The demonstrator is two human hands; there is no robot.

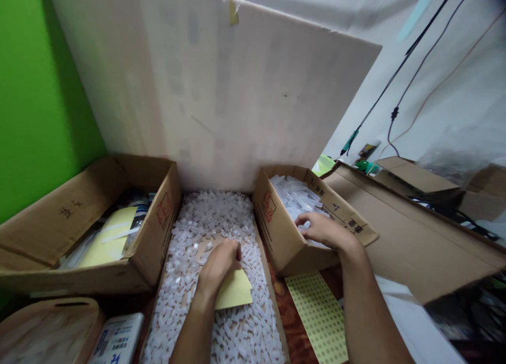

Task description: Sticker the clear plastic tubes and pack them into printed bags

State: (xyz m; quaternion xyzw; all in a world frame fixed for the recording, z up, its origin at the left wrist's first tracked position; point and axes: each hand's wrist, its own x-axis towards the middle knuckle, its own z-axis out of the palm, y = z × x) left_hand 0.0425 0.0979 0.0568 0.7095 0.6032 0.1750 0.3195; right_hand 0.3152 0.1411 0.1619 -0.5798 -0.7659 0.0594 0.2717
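Reaches with the right hand point(316, 228) into a narrow cardboard box point(276, 245), fingers bent among long, translucent plastic tubes point(294, 195), glossy and jumbled in a loose heap; cannot tell whether gripping any. Leans the left hand point(225, 256) low over a shallow cardboard tray point(274, 305), fingers curled inward and nearly closed, tips hidden; cannot tell whether holding anything. Just below the left hand, shows a smooth, pale yellow paper point(236, 293) with straight edges, above a dense scatter of small plastic pieces point(247, 337), whitish, semi-clear, short and slim, with brown cardboard between them in places. Right of the tray, includes a yellow sheet of round stickers point(318, 316) in neat rows, on a glossy reddish-brown tabletop point(285, 311). To the left, includes a wider cardboard box point(156, 253) with red print, holding yellow sheets point(113, 232) and clear plastic packaging. Behind the tray, rises to a large, flat off-white panel point(237, 89), beside a bright green surface point(31, 89).
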